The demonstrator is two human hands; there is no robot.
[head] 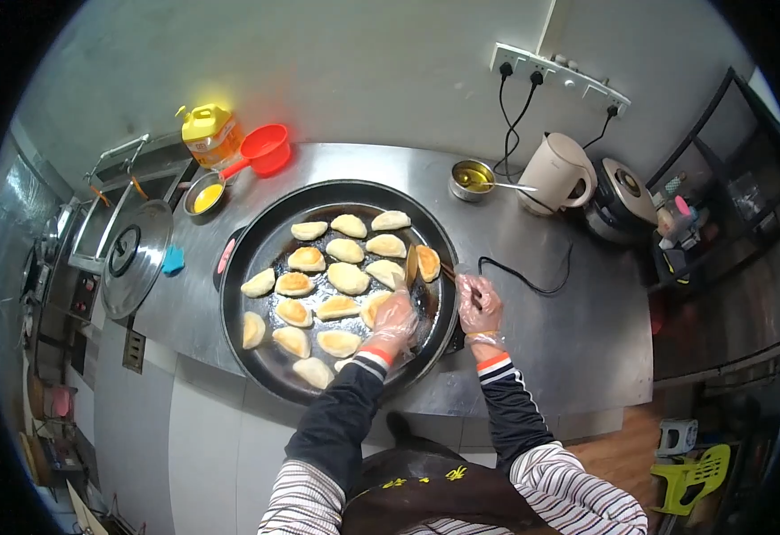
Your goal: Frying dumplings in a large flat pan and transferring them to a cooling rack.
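Note:
Browned and pale half-moon dumplings point(348, 278) lie spread over a large round black electric pan point(326, 190). Both of my hands wear clear plastic gloves. My left hand point(395, 317) reaches over the pan's right half, fingers at a dumpling point(411, 265) that seems tipped on its edge, its brown side facing right. Whether the fingers grip it is hard to tell. My right hand point(480, 304) is at the pan's right rim, closed around thin brown sticks point(448, 271), apparently chopsticks. They point at a golden dumpling point(428, 263). My left hand partly covers another dumpling point(372, 309).
Behind the pan stand a steel pot of oil point(470, 180) with a spoon, a beige kettle point(556, 174) and a cooker point(620, 200). At left are a red dipper point(266, 150), a yellow oil jug point(210, 134), a bowl point(206, 197) and a glass lid point(137, 257). A cord point(530, 287) lies right.

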